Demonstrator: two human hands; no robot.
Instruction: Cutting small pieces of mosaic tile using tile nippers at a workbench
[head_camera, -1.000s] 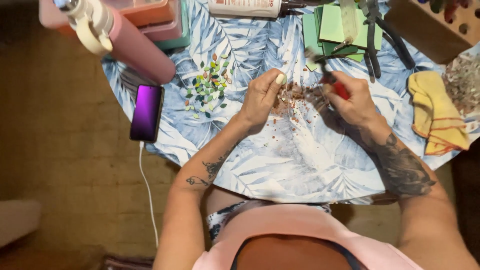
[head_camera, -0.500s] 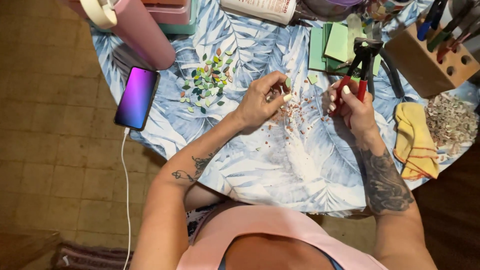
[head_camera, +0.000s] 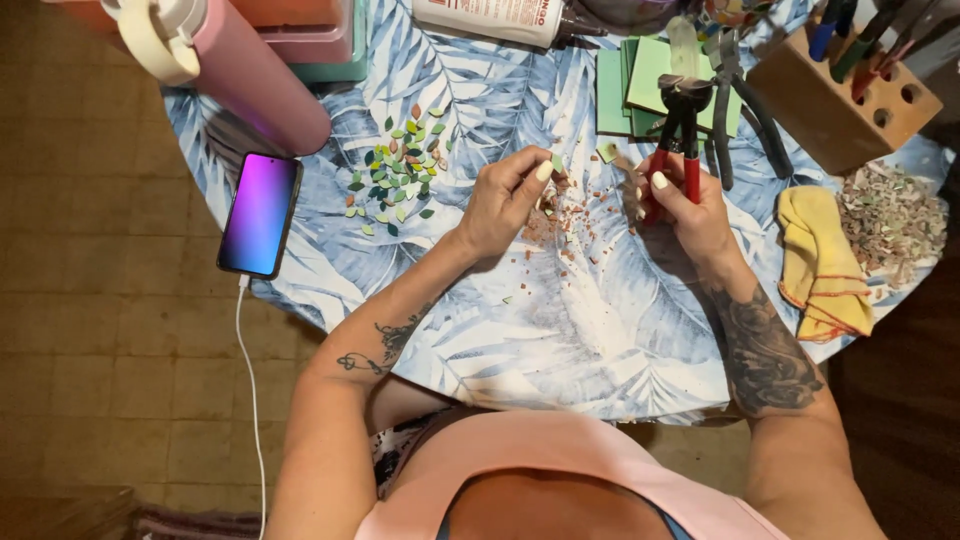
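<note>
Head view, right hand (head_camera: 690, 205) gripping red nippers (head_camera: 680, 140) — upright, jaws away

Leaf-print table (head_camera: 560, 330): phone (head_camera: 260, 213), leaf-shaped tile pieces (head_camera: 398, 172), yellow cloth (head_camera: 822, 262).

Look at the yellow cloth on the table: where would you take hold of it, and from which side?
Grip the yellow cloth at its bunched folds near the middle, pinching from above. It lies crumpled and flat on the table, so no edge stands up. Come from the person's side; the shard pile lies beside it, towards the table edge. The right hand, closest, holds the nippers.
</note>
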